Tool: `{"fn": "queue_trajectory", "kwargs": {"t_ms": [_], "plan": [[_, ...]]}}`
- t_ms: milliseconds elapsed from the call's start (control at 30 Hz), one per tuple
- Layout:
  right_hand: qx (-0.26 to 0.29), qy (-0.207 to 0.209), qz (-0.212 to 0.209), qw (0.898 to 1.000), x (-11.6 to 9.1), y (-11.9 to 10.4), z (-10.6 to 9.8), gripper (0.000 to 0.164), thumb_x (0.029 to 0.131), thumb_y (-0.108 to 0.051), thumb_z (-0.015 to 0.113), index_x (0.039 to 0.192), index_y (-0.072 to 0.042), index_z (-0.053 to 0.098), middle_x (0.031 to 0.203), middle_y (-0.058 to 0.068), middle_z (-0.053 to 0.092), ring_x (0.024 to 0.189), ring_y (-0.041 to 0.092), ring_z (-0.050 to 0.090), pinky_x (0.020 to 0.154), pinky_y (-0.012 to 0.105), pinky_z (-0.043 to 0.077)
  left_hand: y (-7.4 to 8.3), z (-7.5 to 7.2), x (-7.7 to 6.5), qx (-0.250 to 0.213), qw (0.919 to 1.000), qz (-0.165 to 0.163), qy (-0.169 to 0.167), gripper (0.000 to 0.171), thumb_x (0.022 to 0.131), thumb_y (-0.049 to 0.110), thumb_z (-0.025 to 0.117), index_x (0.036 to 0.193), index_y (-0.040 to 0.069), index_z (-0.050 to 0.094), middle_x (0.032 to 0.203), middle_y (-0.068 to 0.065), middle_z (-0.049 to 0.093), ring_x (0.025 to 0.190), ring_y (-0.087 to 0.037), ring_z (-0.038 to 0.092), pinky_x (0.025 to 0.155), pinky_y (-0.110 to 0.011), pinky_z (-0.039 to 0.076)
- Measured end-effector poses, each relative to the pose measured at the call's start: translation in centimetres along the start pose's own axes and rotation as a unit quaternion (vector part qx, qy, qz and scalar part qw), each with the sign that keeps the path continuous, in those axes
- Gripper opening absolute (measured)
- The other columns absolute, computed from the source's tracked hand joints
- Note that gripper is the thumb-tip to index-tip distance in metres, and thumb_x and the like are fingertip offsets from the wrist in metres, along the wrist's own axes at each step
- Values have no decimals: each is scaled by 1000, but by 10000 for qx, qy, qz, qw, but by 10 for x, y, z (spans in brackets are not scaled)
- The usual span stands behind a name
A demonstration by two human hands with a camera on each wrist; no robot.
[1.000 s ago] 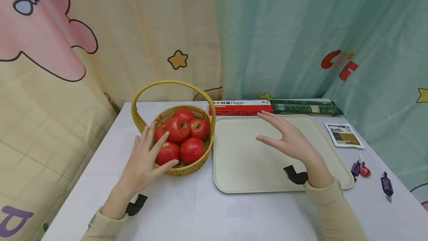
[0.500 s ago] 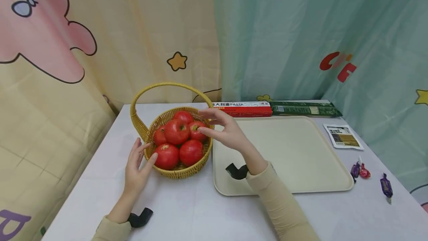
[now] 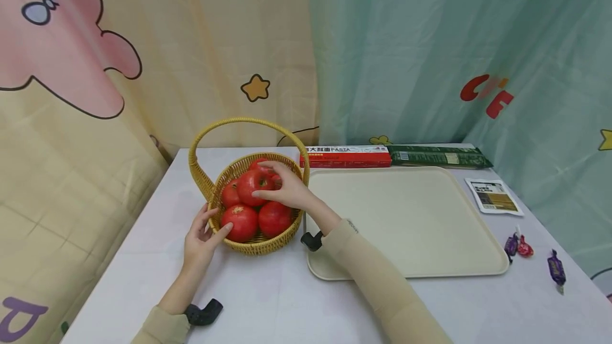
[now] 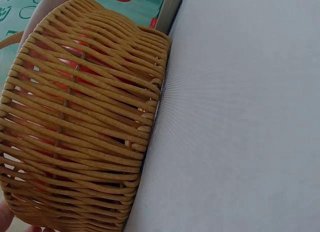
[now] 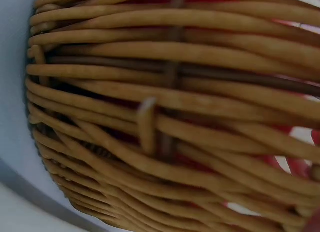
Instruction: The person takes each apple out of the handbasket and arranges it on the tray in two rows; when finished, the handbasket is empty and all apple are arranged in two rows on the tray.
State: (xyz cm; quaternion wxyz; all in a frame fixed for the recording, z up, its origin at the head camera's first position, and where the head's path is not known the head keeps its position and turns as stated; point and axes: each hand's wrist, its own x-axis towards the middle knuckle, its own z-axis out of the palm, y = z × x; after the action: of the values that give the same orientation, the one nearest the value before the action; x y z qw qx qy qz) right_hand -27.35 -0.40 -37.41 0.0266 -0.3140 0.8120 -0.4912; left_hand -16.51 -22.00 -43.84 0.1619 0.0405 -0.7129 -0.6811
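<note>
A yellow wicker basket (image 3: 258,249) with a tall arched handle holds several red apples, piled up to its rim. At the basket's left front rim, my left hand (image 3: 198,242) grips the edge, thumb over the rim beside the front apple (image 3: 240,223). My right hand (image 3: 289,191) reaches in from the right. Its thumb lies on the near side of the topmost apple (image 3: 248,185) and its fingers curl over the far side. Woven basket wall (image 4: 85,117) fills much of the left wrist view. In the right wrist view the weave (image 5: 175,102) hides the right hand's fingers.
A cream tray (image 3: 406,275) lies right of the basket, under the right forearm. Behind it are a red pasta box (image 3: 346,161) and a green packet (image 3: 437,156). Further right lie a white-and-brown sachet (image 3: 494,196), a red candy (image 3: 525,247) and purple candies (image 3: 557,269).
My right hand has moved left from over the tray into the basket and onto the top apple. My left hand has come down from above the basket's left side to its rim.
</note>
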Motion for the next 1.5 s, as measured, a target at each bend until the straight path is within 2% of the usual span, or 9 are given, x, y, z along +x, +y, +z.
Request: {"fn": "queue_trajectory", "kwargs": {"t_ms": [200, 400, 633, 767, 933, 1100, 1200, 1300, 1500], "plan": [[-538, -248, 165, 9981, 8, 7, 8, 75, 76, -40, 77, 139, -24, 40, 134, 1, 46, 120, 16, 45, 96, 39, 44, -1, 0, 0, 29, 10000, -18, -28, 50, 83, -1, 68, 129, -6, 48, 151, -9, 26, 139, -26, 23, 105, -18, 30], [-782, -274, 287, 9961, 10, 6, 14, 81, 72, -41, 79, 140, -29, 38, 132, 1, 49, 117, 18, 48, 93, 42, 46, 0, -1, -1, 68, 10000, -48, 11, 50, 83, -1, 68, 129, -5, 48, 150, -8, 27, 138, -25, 25, 102, -15, 32], [-573, 274, 437, 9970, 2, 5, 20, 76, 70, -39, 81, 135, -31, 43, 128, 0, 48, 114, 17, 48, 88, 43, 48, -2, 1, -3, 101, 9999, -67, 4, 51, 83, 1, 69, 129, -5, 48, 150, -8, 28, 138, -25, 25, 100, -13, 33], [-40, 492, 483, 9976, -13, -3, 14, 75, 68, -40, 81, 133, -37, 43, 127, -1, 44, 114, 17, 46, 84, 42, 50, -2, 1, -4, 100, 9999, -18, -36, 50, 83, 0, 68, 129, -6, 47, 150, -7, 28, 138, -24, 26, 102, -15, 32], [768, 82, -331, 9965, -36, -26, -20, 73, 69, -27, 81, 132, -36, 45, 132, -4, 40, 118, 18, 43, 84, 39, 51, 1, 1, -3, 217, 9997, 18, -89, 49, 85, 4, 68, 129, -3, 48, 151, -6, 27, 138, -23, 25, 106, -22, 30], [1718, -97, -1583, 9723, -60, -37, -65, 77, 72, -14, 79, 139, -12, 40, 134, 5, 41, 121, 26, 41, 86, 42, 51, 3, 1, 0, 241, 9997, 31, -80, 48, 85, 5, 68, 129, -2, 49, 150, -5, 28, 138, -22, 27, 105, -23, 31], [2024, 270, -1802, 9622, -72, -28, -89, 80, 73, -13, 79, 139, -2, 34, 135, 10, 41, 122, 30, 41, 86, 41, 52, 4, 1, 0, 232, 9997, 16, -47, 49, 84, 4, 69, 129, -3, 49, 150, -5, 29, 137, -22, 27, 103, -19, 33], [2071, 898, -1384, 9643, -79, -14, -106, 79, 74, -7, 77, 140, -4, 33, 136, 10, 40, 124, 30, 39, 86, 40, 52, 3, 0, 0, 232, 9997, -17, -13, 49, 84, 3, 69, 128, -4, 49, 150, -6, 29, 137, -23, 27, 101, -15, 34], [1484, 2016, 591, 9663, -81, 24, -118, 78, 75, -8, 78, 140, -23, 37, 140, 4, 37, 128, 26, 34, 88, 45, 49, 1, 0, -1, 224, 9997, -13, -27, 50, 84, 3, 69, 129, -5, 49, 150, -6, 29, 137, -23, 27, 103, -18, 33]]}}
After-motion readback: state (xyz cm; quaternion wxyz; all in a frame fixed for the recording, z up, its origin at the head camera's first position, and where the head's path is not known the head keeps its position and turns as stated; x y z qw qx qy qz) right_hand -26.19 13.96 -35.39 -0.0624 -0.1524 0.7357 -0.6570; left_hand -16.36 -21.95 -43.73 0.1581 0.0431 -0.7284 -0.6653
